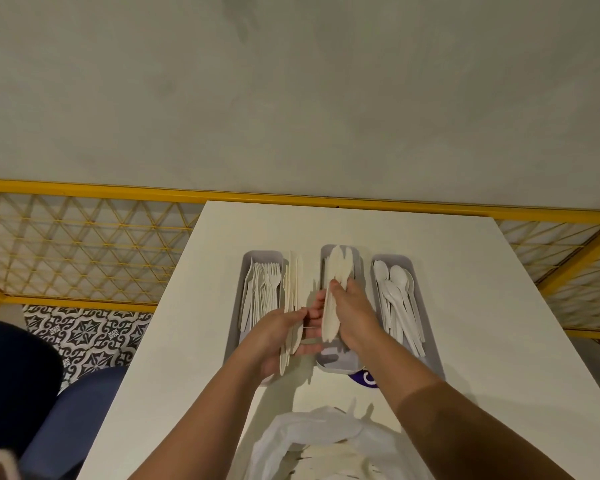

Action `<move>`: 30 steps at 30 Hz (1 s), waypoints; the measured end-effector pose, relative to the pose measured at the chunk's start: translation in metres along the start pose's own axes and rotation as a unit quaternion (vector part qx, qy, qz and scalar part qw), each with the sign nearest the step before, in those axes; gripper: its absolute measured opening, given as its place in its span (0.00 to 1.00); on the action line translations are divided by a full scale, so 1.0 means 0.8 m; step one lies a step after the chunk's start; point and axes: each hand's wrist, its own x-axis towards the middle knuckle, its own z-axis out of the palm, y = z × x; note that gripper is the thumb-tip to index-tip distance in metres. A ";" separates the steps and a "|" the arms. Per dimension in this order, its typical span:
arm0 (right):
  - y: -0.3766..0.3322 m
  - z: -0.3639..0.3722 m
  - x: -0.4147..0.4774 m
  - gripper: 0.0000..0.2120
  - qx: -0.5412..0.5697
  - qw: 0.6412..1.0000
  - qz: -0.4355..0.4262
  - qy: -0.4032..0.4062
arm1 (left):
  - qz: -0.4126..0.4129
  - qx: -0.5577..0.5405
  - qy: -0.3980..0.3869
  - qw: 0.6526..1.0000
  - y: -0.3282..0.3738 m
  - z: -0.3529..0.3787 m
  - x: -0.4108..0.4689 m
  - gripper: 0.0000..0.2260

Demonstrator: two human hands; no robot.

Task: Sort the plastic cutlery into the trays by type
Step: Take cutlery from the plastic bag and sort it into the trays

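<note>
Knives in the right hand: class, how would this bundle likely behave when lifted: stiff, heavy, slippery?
Probably stiff: the knives stick straight out past the right hand without drooping. Likely light: thin plastic, held one-handed. They may slide apart, being smooth and loosely stacked.

The tabletop point(465, 306) is a smooth white board with a matt finish; the three trays point(411, 268) look like grey plastic, smooth and dull; the forks point(269, 285) and spoons point(395, 292) are white plastic, the spoon bowls with a slight gloss; the knives point(291, 282) are a creamier plastic, smooth and near matt; the bag point(312, 434) at the near edge is thin, translucent plastic film, crinkled and faintly shiny; the wall point(291, 98) is grey, matt and mottled like bare plaster or concrete; the mesh point(84, 244) and its rail point(84, 188) look like yellow-painted metal; the floor tiles point(84, 330) are patterned and smooth; the chair point(80, 410) has blue matt cloth.
</note>
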 end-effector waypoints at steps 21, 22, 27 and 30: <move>-0.019 -0.016 0.047 0.24 -0.377 0.920 -0.099 0.031 | -0.021 -0.073 -0.053 0.996 0.001 -0.012 -0.005 0.09; -0.024 -0.012 0.042 0.23 -0.364 0.923 -0.121 0.023 | -0.022 -0.072 -0.055 0.996 0.002 -0.011 -0.005 0.09; -0.040 0.006 0.021 0.18 -0.253 0.959 -0.051 -0.114 | -0.029 -0.050 -0.064 0.996 0.000 -0.004 -0.004 0.10; -0.040 0.003 0.025 0.09 -0.197 0.975 -0.037 -0.098 | -0.030 -0.049 -0.068 0.996 0.002 -0.001 -0.004 0.12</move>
